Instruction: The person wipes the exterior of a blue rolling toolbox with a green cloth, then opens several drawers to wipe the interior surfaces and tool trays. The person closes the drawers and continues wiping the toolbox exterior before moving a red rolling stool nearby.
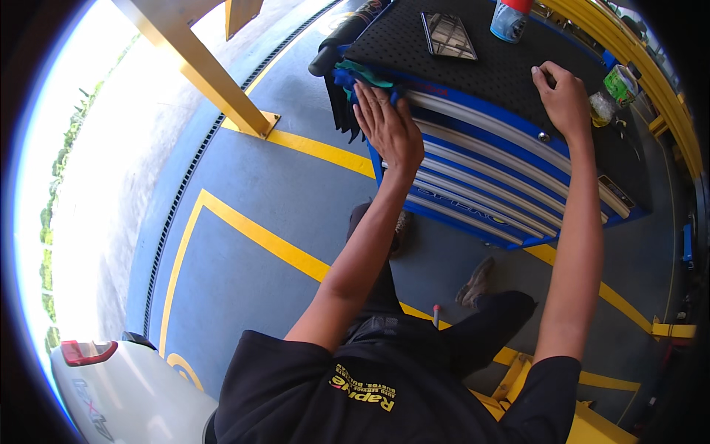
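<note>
My left hand (390,129) is held out flat, fingers stretched, at the left front corner of a blue tool cabinet (481,214) with silver drawer fronts. Its fingertips reach a crumpled blue and green cloth or glove (359,76) hanging at that corner; whether they touch it I cannot tell. Over the cabinet's black perforated top mat (488,81), my right hand (566,100) is loosely curled, with nothing visible in it. Just right of that hand stands a clear container with a green label (618,90). A dark phone (449,35) lies farther back on the mat.
A blue can with a red cap (509,21) stands at the mat's far edge. Black cylindrical handle (336,48) juts out at the cabinet's left. Yellow posts (200,66) and rails (629,41) flank me. A white car (133,392) is at lower left.
</note>
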A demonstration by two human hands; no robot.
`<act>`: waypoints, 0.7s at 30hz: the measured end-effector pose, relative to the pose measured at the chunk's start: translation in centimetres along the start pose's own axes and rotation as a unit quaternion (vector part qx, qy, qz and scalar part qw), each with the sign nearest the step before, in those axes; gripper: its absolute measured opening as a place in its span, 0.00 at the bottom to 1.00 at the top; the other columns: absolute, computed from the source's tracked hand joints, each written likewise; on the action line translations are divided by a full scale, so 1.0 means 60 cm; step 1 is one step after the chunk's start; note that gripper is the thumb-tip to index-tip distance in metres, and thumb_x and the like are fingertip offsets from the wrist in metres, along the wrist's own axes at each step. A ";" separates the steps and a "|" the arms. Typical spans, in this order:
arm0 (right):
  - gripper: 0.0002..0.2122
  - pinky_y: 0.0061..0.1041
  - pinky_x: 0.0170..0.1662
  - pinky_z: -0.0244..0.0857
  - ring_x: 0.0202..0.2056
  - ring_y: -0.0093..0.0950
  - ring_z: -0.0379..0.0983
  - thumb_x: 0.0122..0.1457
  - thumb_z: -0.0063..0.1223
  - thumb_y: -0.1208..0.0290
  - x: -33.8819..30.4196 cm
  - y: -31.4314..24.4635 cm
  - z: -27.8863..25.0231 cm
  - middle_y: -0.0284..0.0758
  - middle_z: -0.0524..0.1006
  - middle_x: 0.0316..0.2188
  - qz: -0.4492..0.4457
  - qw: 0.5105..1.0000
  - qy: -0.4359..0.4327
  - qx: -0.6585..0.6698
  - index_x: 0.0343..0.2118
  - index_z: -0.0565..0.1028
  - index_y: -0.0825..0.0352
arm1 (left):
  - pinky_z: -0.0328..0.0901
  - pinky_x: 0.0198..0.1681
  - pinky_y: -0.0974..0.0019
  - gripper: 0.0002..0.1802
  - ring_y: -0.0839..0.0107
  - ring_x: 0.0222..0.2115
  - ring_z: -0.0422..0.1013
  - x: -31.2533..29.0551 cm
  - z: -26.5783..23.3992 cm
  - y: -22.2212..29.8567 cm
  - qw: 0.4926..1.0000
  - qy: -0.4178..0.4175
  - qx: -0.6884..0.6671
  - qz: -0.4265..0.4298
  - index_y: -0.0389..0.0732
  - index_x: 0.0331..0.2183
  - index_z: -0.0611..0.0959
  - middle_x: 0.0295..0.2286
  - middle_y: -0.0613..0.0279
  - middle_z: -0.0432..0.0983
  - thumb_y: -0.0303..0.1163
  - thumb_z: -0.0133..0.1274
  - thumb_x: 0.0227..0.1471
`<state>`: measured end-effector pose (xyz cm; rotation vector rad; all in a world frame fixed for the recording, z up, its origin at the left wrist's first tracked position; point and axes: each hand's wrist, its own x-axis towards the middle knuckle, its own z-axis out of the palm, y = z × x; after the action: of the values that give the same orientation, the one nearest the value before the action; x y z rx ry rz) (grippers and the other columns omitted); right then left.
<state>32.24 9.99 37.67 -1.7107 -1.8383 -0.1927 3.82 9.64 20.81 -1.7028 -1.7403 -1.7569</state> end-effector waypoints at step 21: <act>0.15 0.47 0.43 0.77 0.38 0.50 0.84 0.70 0.55 0.52 0.000 0.027 0.016 0.44 0.86 0.30 -0.026 0.999 0.030 -0.009 0.42 0.85 0.59 | 0.33 0.78 0.37 0.39 0.62 0.78 0.47 -0.097 0.016 0.041 0.950 -0.181 0.020 0.255 0.47 0.74 0.67 0.75 0.60 0.56 0.35 0.58 0.65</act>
<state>33.46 10.71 36.40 -1.6524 -1.8437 -0.2781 8.20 6.23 17.68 -2.3033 -1.2521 -1.2336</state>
